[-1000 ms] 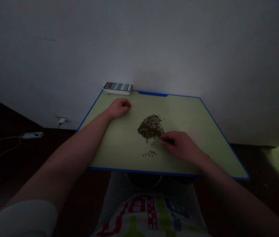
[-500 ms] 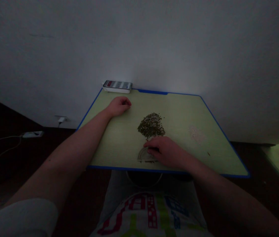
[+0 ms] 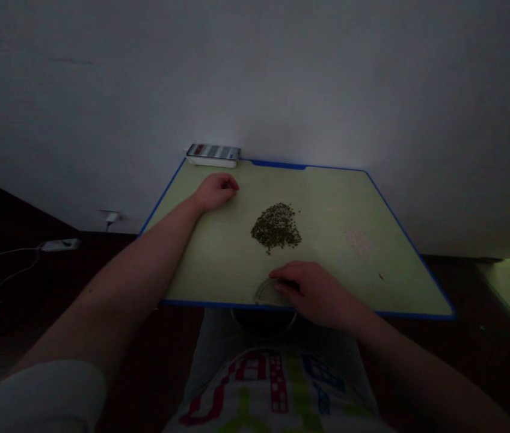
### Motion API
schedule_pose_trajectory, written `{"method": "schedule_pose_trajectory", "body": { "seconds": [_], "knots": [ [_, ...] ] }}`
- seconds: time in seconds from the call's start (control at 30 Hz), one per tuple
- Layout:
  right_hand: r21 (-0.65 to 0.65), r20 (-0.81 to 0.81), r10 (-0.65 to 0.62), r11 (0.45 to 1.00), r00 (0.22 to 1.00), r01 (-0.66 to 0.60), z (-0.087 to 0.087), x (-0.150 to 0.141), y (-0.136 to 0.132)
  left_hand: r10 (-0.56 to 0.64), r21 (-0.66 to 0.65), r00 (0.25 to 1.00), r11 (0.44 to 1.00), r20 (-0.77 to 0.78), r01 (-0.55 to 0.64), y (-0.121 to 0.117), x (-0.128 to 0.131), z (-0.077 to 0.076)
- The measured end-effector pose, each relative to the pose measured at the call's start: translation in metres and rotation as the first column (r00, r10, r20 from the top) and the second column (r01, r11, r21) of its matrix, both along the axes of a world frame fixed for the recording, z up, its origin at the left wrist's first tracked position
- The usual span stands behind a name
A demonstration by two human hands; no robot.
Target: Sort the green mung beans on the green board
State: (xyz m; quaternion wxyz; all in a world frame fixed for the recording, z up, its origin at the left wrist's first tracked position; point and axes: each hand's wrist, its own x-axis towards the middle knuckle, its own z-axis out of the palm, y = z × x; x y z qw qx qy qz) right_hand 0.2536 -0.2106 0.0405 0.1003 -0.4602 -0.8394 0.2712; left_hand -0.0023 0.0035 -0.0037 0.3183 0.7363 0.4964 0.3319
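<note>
Seeds [image 3: 275, 228] are lying in a dark heap at the middle of a pale table [image 3: 210, 255], within reach of a person's two bare hands. The right hand [image 3: 311, 291] is pinching a clear, half-round protractor [image 3: 263, 290] in a narrow grip between thumb and fingers, and the tool is now resting at the table's blue front edge, nearer the person than half a second ago. The few specks that were lining its straight side are no longer showing, which suggests a small batch is leaving the table by that edge while the main heap is staying put. A round bowl [image 3: 264, 328] is sitting just below; its contents are too dark to make out. The left hand [image 3: 218, 191] is resting loosely curled near a phone [image 3: 214, 151]; whether it is holding anything cannot be told. Pale bits [image 3: 359, 240] are lying to the right.
</note>
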Motion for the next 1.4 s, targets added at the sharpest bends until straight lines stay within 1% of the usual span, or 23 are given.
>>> {"method": "schedule_pose_trajectory", "body": {
  "seconds": [0.23, 0.53, 0.6, 0.7, 0.77, 0.83, 0.87, 0.9, 0.97, 1.03, 1.07, 1.1, 1.13, 1.23, 1.33, 1.4],
  "knots": [
    [-0.026, -0.037, -0.028, 0.999, 0.999, 0.027, -0.001, 0.000, -0.003, 0.007, -0.001, 1.000, 1.000, -0.018, -0.007, 0.000, 0.000, 0.000],
    [-0.028, -0.106, 0.073, 0.997, 0.992, -0.076, -0.001, 0.011, -0.008, 0.011, -0.001, 1.000, 1.000, -0.024, -0.011, 0.000, 0.000, 0.001],
    [-0.025, -0.122, 0.052, 0.998, 0.991, -0.056, -0.002, 0.015, -0.013, 0.005, -0.007, 1.000, 1.000, -0.012, -0.005, 0.000, 0.000, 0.000],
    [-0.002, -0.146, -0.035, 0.999, 0.989, 0.035, -0.005, 0.020, -0.020, 0.008, -0.008, 1.000, 1.000, -0.005, -0.008, 0.001, 0.000, -0.001],
    [0.071, -0.161, -0.095, 0.992, 0.982, 0.107, -0.006, 0.023, -0.023, 0.012, -0.015, 1.000, 1.000, -0.012, -0.012, 0.000, 0.000, 0.000],
    [0.230, -0.145, -0.129, 0.960, 0.981, 0.160, -0.010, 0.024, -0.025, 0.014, -0.020, 1.000, 1.000, -0.024, -0.014, 0.000, 0.000, 0.001],
    [0.330, -0.122, -0.135, 0.929, 0.983, 0.168, -0.012, 0.024, -0.026, 0.017, -0.021, 0.999, 1.000, -0.028, -0.017, -0.001, 0.000, 0.001],
    [0.423, -0.086, -0.126, 0.893, 0.988, 0.151, -0.015, 0.024, -0.027, 0.020, -0.017, 0.999, 1.000, -0.033, -0.020, -0.001, 0.000, 0.002],
    [0.555, 0.001, -0.067, 0.830, 0.998, 0.055, -0.022, 0.019, -0.029, 0.026, -0.016, 0.999, 1.000, -0.047, -0.027, -0.001, 0.000, 0.002],
    [0.607, 0.079, 0.026, 0.792, 0.997, -0.069, -0.029, 0.011, -0.033, 0.022, -0.016, 0.999, 1.000, -0.049, -0.023, -0.001, 0.000, 0.002],
    [0.629, 0.102, 0.068, 0.769, 0.992, -0.118, -0.031, 0.005, -0.035, 0.020, -0.016, 0.999, 1.000, -0.051, -0.020, -0.001, 0.000, 0.002],
    [0.634, 0.124, 0.090, 0.759, 0.988, -0.148, -0.032, -0.003, -0.037, 0.017, -0.014, 0.998, 1.000, -0.055, -0.017, 0.000, -0.001, 0.001],
    [0.616, 0.157, 0.097, 0.768, 0.983, -0.174, -0.033, -0.011, -0.037, 0.016, -0.008, 0.998, 1.000, -0.062, -0.016, 0.000, -0.001, 0.001],
    [0.528, 0.256, 0.084, 0.822, 0.963, -0.212, -0.028, -0.036, -0.034, 0.018, 0.001, 0.997, 1.000, -0.070, -0.018, 0.001, -0.002, 0.000],
    [0.466, 0.324, 0.028, 0.865, 0.946, -0.185, -0.022, -0.057, -0.025, 0.025, -0.010, 0.998, 1.000, -0.056, -0.026, 0.000, -0.001, 0.000],
    [0.432, 0.354, -0.009, 0.888, 0.935, -0.155, -0.020, -0.064, -0.021, 0.027, -0.016, 0.999, 0.999, -0.045, -0.027, -0.001, -0.001, 0.001]
  ]
}}
